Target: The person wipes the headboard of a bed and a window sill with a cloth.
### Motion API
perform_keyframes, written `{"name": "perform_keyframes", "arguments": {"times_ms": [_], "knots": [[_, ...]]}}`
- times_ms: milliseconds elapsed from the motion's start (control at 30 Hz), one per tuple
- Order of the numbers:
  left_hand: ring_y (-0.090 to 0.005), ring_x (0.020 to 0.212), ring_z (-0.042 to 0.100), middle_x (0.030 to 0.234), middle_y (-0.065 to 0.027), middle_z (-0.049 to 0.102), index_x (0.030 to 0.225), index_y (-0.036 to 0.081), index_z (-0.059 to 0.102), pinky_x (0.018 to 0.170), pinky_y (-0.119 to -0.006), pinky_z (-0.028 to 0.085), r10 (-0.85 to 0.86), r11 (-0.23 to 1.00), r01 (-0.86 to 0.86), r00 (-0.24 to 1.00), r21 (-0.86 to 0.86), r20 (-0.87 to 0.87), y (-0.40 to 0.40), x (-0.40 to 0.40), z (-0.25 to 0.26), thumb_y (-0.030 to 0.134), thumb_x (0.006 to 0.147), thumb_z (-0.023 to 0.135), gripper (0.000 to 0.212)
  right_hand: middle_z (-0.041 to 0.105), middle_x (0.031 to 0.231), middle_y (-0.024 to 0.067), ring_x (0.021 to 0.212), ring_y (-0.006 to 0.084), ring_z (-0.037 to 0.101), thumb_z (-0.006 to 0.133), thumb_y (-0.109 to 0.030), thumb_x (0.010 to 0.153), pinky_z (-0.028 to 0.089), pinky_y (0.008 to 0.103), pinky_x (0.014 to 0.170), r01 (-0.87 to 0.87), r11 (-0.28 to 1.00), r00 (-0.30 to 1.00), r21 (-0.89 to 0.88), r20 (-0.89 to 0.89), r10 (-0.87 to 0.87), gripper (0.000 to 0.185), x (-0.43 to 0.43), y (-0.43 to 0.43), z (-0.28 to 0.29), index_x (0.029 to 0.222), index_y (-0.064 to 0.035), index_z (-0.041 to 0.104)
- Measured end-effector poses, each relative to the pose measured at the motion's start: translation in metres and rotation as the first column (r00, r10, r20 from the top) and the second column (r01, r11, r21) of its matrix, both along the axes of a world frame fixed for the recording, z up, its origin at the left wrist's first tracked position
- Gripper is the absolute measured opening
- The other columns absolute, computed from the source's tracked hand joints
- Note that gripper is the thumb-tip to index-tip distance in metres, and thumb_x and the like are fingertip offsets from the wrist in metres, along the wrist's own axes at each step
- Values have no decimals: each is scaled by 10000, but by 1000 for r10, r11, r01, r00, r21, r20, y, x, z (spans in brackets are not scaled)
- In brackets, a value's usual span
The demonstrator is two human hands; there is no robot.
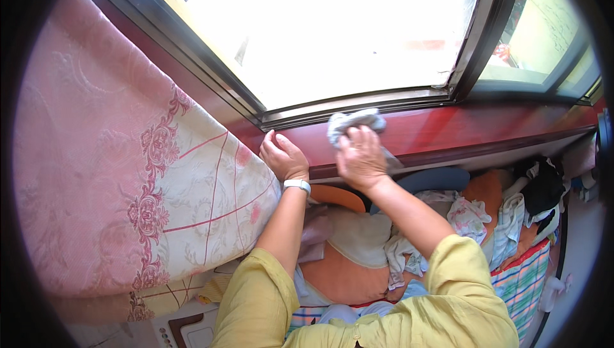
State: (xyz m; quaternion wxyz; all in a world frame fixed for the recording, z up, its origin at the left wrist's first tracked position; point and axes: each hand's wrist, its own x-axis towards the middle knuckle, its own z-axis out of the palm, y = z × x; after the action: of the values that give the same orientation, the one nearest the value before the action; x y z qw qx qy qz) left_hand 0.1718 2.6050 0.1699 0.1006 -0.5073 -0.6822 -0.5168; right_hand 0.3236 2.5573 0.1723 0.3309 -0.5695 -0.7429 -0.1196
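Observation:
My right hand (362, 156) presses a crumpled light grey cloth (338, 125) on the glossy red windowsill (427, 127), just below the dark metal window frame (312, 115). The hand and cloth are slightly blurred. My left hand (285, 156), with a white band on the wrist, rests at the sill's left corner beside the curtain, its fingers loosely curved and partly apart. Nothing shows in it. A pink and white patterned curtain (192, 194) hangs along the left, close to my left forearm.
Below the sill lie an orange and cream cushion (345, 271), a blue rounded object (434, 180), an orange rounded object (340, 197), heaped clothes (467, 216) and a black cloth (542, 192). A plaid cover (525, 271) lies at the lower right. The window glass (532, 46) continues to the right.

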Motion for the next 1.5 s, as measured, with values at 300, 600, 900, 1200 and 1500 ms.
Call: {"name": "perform_keyframes", "arguments": {"times_ms": [300, 600, 900, 1200, 1500], "knots": [[-312, 822, 556, 860, -142, 606, 877, 37, 578, 754, -411, 419, 32, 998, -33, 999, 46, 28, 10, -5, -11, 248, 831, 507, 228, 520, 961, 109, 931, 260, 482, 533, -188, 735, 387, 376, 842, -196, 980, 976, 32, -91, 198, 183, -49, 24, 4, 864, -70, 585], [-286, 825, 556, 833, -99, 610, 816, 73, 587, 768, -390, 418, 127, 988, -128, 992, -85, -18, 8, -9, -7, 227, 794, 573, 156, 578, 1109, 155, 1085, 269, 524, 471, -220, 781, 291, 486, 1004, 240, 969, 970, 63, 19, -242, 365, 134, -12, -15, 1049, 5, 574], [-294, 789, 555, 800, -90, 612, 787, 92, 592, 708, -407, 430, 157, 978, -166, 984, -127, -79, 5, -8, -2, 255, 804, 568, 165, 541, 1191, 151, 1097, 265, 518, 407, -205, 836, 231, 476, 1031, 463, 875, 876, 139, 80, -476, 422, 367, -44, -46, 1180, 19, 504], [-319, 769, 527, 759, -134, 583, 802, 53, 563, 705, -414, 420, 100, 995, -101, 994, -9, -47, 6, -5, -7, 157, 818, 549, 106, 534, 1053, 228, 923, 396, 497, 526, -177, 770, 395, 451, 860, 471, 882, 865, 20, 188, -466, 253, 292, -43, -17, 916, 26, 563], [-221, 833, 545, 872, -115, 596, 891, 12, 585, 789, -324, 416, -313, 950, 288, 868, 123, 385, -10, -29, -4, 298, 859, 526, 293, 480, 1198, 244, 1172, 373, 410, 412, -313, 823, 276, 440, 1024, -48, 995, 999, -84, -11, 48, 434, 13, 4, -2, 1060, 15, 570]]}}
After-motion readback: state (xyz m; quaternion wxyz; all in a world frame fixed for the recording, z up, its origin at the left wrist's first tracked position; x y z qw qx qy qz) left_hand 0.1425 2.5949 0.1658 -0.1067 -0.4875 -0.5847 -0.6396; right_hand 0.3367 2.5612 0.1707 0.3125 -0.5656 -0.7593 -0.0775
